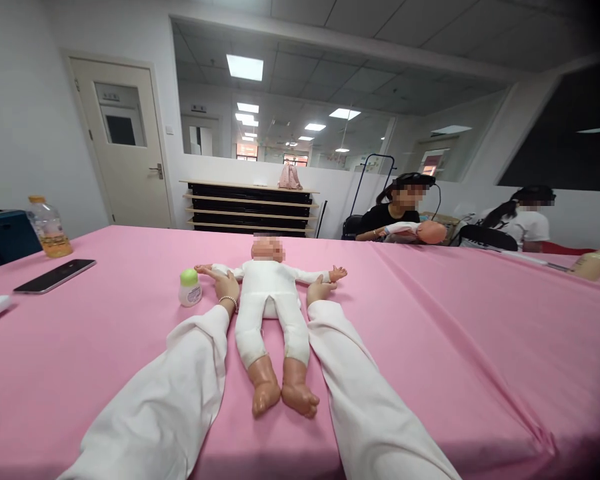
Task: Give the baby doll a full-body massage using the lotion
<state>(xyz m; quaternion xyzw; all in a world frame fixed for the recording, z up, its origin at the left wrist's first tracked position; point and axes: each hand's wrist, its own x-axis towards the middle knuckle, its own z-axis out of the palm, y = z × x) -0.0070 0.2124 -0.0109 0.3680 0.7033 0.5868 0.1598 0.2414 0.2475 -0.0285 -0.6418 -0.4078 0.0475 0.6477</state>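
Observation:
A baby doll (270, 283) in a white suit lies on its back on the pink tablecloth (150, 380), with its bare feet towards me and both arms stretched out sideways. My left hand (227, 287), with a beaded bracelet at the wrist, is closed around the doll's arm on the left side. On the other side, my right hand (321, 290) grips the doll's other arm just short of its small hand. Some of my fingers are hidden under the doll's arms. A small white bottle with a green cap (191, 288) stands just left of my left hand.
A phone (56, 276) and a bottle of yellow liquid (49, 227) are at the table's left. A beige bottle (593, 263) lies at the far right. Beyond the table, one person (397, 207) holds another doll (420, 232); a second person (523, 217) sits further right.

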